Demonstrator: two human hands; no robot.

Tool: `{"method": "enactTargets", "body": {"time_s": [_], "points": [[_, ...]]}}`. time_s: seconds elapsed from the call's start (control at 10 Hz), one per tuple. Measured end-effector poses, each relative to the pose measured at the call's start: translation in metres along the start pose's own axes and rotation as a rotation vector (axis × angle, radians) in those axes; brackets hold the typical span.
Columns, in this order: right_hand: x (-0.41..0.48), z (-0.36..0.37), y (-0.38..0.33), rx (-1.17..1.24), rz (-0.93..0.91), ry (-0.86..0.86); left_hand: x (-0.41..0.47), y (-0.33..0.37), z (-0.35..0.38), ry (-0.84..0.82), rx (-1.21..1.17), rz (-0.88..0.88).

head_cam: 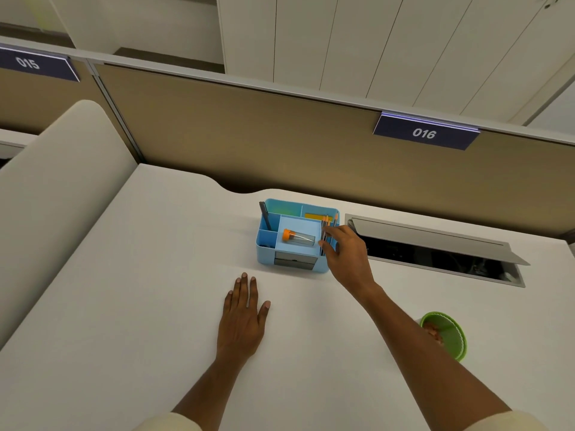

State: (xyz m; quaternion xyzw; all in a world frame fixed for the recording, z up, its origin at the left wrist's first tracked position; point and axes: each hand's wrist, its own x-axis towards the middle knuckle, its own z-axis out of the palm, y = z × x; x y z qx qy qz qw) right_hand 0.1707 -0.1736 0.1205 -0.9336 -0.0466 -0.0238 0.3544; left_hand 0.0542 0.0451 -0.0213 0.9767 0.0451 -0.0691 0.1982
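A light blue desk organizer (264,250) stands on the white desk (155,275). A clear tube with an orange cap (297,237) lies on its middle tray. A dark pen (265,216) leans in its back left slot, and several pencils (326,227) stand in the right slot. My right hand (348,256) is at the organizer's right side, fingers against the pencils; whether it grips them I cannot tell. My left hand (244,315) lies flat on the desk, fingers straight, in front of the organizer.
A green cup (448,335) with something brownish inside stands at the right, just beyond my right forearm. An open cable hatch (435,253) is sunk in the desk right of the organizer. A tan partition (280,144) with a sign reading 016 closes the far side.
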Motion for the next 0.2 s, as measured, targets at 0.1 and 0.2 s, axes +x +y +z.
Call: {"method": "enactTargets", "body": {"time_s": [0.1, 0.2], "points": [[-0.011, -0.019, -0.005, 0.003, -0.062, 0.032, -0.002, 0.003, -0.014, 0.041, -0.038, 0.024], [-0.020, -0.046, -0.021, 0.087, -0.147, 0.111, 0.007, 0.008, -0.038, 0.108, -0.071, 0.060]]}}
